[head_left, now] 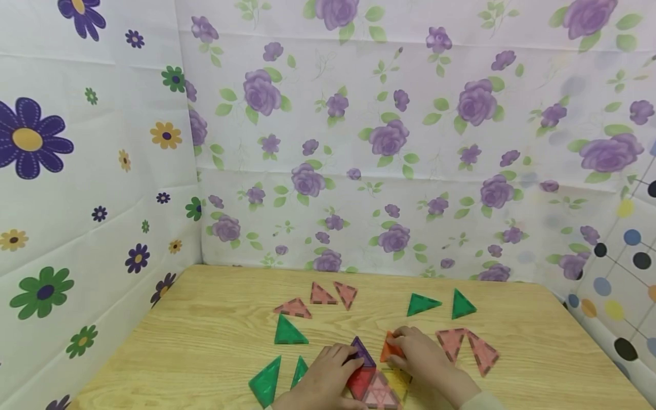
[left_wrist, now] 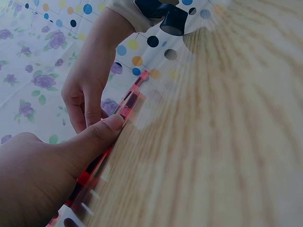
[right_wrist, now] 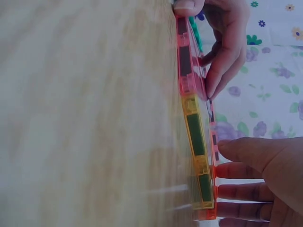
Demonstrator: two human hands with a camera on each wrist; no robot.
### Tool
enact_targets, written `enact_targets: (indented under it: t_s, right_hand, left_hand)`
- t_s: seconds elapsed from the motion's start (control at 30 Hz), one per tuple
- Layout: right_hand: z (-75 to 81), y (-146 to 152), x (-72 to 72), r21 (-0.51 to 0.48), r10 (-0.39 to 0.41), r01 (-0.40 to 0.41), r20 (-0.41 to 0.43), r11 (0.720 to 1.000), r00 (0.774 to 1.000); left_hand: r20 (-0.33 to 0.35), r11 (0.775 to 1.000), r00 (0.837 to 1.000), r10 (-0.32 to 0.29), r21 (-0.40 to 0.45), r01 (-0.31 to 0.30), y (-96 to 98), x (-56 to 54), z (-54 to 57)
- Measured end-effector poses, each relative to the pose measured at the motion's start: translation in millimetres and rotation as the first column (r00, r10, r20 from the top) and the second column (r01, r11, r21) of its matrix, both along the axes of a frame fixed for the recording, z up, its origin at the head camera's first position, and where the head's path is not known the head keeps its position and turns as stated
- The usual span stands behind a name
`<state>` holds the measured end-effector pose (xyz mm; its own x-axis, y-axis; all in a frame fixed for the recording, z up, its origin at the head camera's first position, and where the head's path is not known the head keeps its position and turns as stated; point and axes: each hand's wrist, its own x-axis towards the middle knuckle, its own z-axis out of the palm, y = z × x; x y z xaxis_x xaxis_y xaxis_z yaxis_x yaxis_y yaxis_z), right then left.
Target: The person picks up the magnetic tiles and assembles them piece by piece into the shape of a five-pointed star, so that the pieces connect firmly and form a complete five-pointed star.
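Left hand [head_left: 327, 377]: lower centre of the frame; grasping the red triangle [head_left: 363, 380], fingers over its upper part and onto the purple triangle [head_left: 364, 353], thumb at the near edge.

Right hand [head_left: 421, 357]: lower centre, slightly right; grasping the orange triangle [head_left: 391, 348] between thumb and fingers.

Joined group, lower centre: purple triangle at top, red triangle below it, pale pink triangle [head_left: 381, 393] to the right of the red, yellow triangle [head_left: 397, 378] to the right of the pale pink and partly covered by the right hand. Orange triangle just above the yellow; contact between the two cannot be told from the head view.

Green triangles, left set [head_left: 265, 382]: three, left of the group, one partly hidden by the left hand.

Green triangles, right set [head_left: 463, 305]: two, right of centre, well apart from the group.

Pink triangles, far set [head_left: 322, 295]: three, near the bench's far edge, above the left hand.

Pink triangles, right set [head_left: 483, 353]: two, right of the right hand, corners near each other.

Bench [head_left: 205, 341]: pale wood grain, across the bottom of the frame.

Cloth [head_left: 353, 108]: white, purple roses, behind the bench.
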<state>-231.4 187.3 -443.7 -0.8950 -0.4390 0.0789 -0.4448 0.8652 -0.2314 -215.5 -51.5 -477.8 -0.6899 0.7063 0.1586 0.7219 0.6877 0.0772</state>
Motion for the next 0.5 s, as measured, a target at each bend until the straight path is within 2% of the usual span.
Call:
enact_targets:
  t_s: [0.23, 0.5]
  right_hand:
    - [-1.8, 1.1, 5.4, -0.001, -0.003, 0.003, 0.034, 1.0, 0.999]
    - [-2.6, 3.8, 12.5, -0.04, 0.043, -0.042, 0.019, 0.998, 0.999]
  left_hand:
    - [0.005, 1.0, 1.0, -0.004, 0.009, 0.004, 0.2, -0.1, 0.4]
    - [0.013, 1.0, 1.0, -0.002, 0.013, 0.002, 0.1, 0.6, 1.1]
